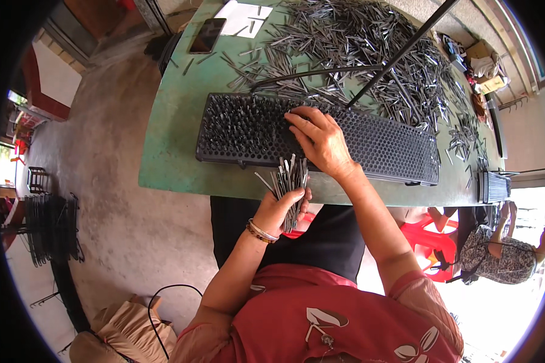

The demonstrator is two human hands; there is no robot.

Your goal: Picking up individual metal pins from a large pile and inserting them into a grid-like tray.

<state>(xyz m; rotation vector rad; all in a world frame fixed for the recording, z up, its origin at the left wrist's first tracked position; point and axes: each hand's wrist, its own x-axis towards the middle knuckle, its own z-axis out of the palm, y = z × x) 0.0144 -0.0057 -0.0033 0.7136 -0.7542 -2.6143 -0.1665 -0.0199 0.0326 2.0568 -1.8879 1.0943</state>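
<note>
A bundle of thin, dark, flat strips (291,174) stands in my left hand (280,210), which is wrapped round its lower part just off the table's near edge. My right hand (324,144) is over the black tray (389,145) with many round holes, its thumb and fingers drawn together. Whether a strip is between those fingertips cannot be made out. Upright strips (242,124) crowd the tray's left part. On its right part the holes show bare.
A large heap of loose strips (369,42) covers the back of the green table (172,160). Dark rods (399,57) cross above the tray. A phone (208,35) and white paper (246,18) lie at the back left. Another person (496,254) sits at right beside a second tray (495,186).
</note>
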